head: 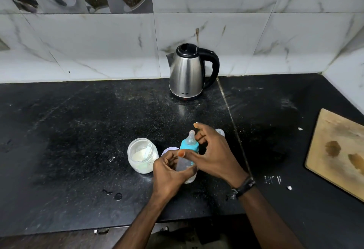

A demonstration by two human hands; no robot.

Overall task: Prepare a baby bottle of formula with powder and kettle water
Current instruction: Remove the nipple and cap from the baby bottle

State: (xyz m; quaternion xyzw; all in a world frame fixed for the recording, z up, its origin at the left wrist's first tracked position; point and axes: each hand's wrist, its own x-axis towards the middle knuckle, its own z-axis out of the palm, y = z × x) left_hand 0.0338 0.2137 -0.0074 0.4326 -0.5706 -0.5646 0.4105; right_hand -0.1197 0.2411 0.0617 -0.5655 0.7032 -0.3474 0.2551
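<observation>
Black speckled stone counter (78, 130) under marbled wall tiles, a bottle being handled near its front edge

Leftmost, an open clear glass jar of white formula powder (142, 155) with a white scoop resting inside stands just beside the left hand (169, 172), whose fingers clamp the body of the clear baby bottle with a teal collar and clear teat (189, 150), likely steadying it upright; the right hand (214, 156) curls loosely round the collar, fingers parted, apparently to twist it; a steel electric kettle with a black handle (187, 73) waits behind; a pale wooden board (338, 156) lies far right
</observation>
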